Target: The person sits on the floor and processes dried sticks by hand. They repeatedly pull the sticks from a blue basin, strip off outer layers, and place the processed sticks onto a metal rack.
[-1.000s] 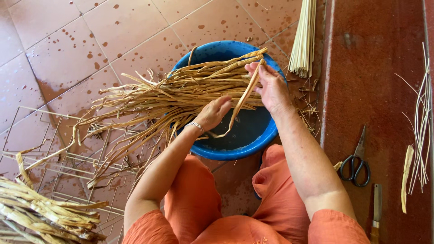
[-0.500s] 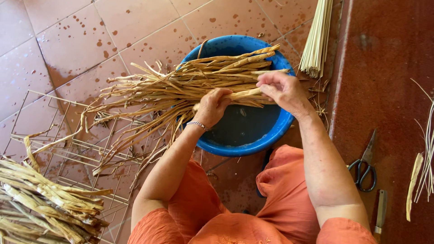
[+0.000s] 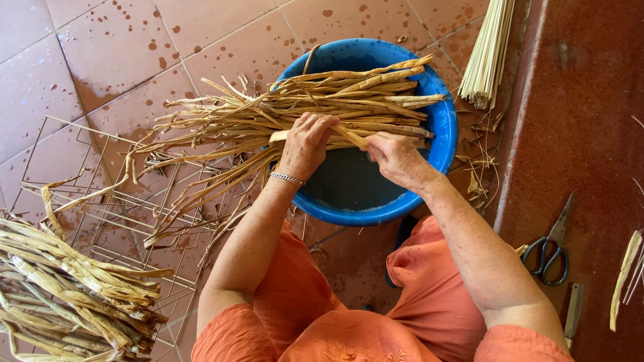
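Observation:
A bundle of long dry straw-coloured plant strips (image 3: pixel 268 117) lies across the rim of a blue plastic basin (image 3: pixel 439 144) on the tiled floor. My left hand (image 3: pixel 305 144), with a thin bracelet at the wrist, is closed over the middle of the bundle. My right hand (image 3: pixel 396 157) pinches a single flat strip (image 3: pixel 349 136) that runs between both hands, over the basin. Orange trousers and sleeves fill the bottom of the view.
A wire rack (image 3: pixel 100 201) lies flat on the wet tiles at left, with another pile of dry strips (image 3: pixel 67 288) on it. A bunch of thin pale reeds (image 3: pixel 490 53) lies at top right. Scissors (image 3: pixel 550 248) and a knife (image 3: pixel 572 312) rest on the red floor at right.
My right hand came down from the basin's far rim to the bundle's middle. It has drawn one strip in beside my left hand. The view shifted slightly.

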